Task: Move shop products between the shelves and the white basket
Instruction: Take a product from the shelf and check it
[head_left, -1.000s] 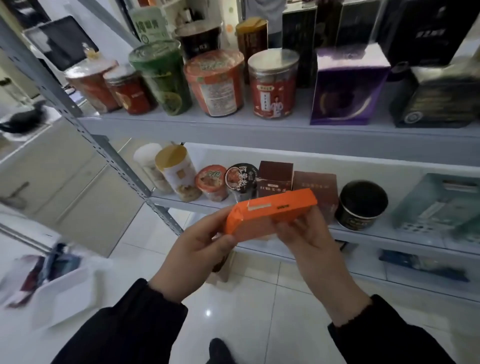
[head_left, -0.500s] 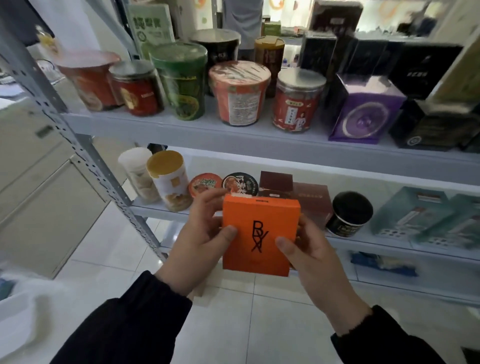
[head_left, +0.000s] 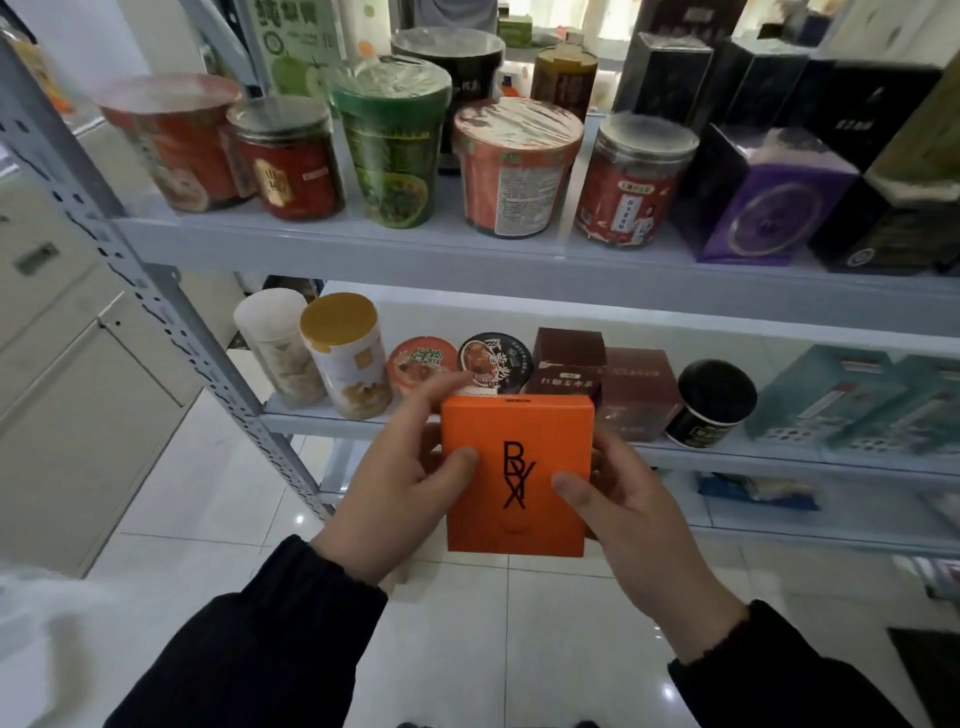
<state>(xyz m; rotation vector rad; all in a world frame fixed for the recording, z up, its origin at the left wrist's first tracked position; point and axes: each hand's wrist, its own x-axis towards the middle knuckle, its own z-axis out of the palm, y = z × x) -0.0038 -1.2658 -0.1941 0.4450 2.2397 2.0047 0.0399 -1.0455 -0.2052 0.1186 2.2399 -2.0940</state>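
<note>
An orange box (head_left: 514, 473) with black letters stands upright, its printed face towards me, in front of the lower shelf (head_left: 727, 460). My left hand (head_left: 395, 483) grips its left edge, thumb on the front and fingers behind. My right hand (head_left: 628, 499) grips its right edge in the same way. A blurred white shape (head_left: 47, 613) at the bottom left may be the white basket; I cannot tell.
The upper shelf (head_left: 363, 244) carries noodle cups, red jars, a purple box (head_left: 769, 197) and dark boxes. Behind the orange box the lower shelf bears two tubs, bowl noodles, brown boxes (head_left: 639, 389), a black jar (head_left: 711, 405) and teal boxes. A grey perforated upright (head_left: 156, 291) slants at left.
The orange box has been turned from lying flat and edge-on to upright with its printed face towards me. Both hands stay on it. My view has swung right, away from the basket.
</note>
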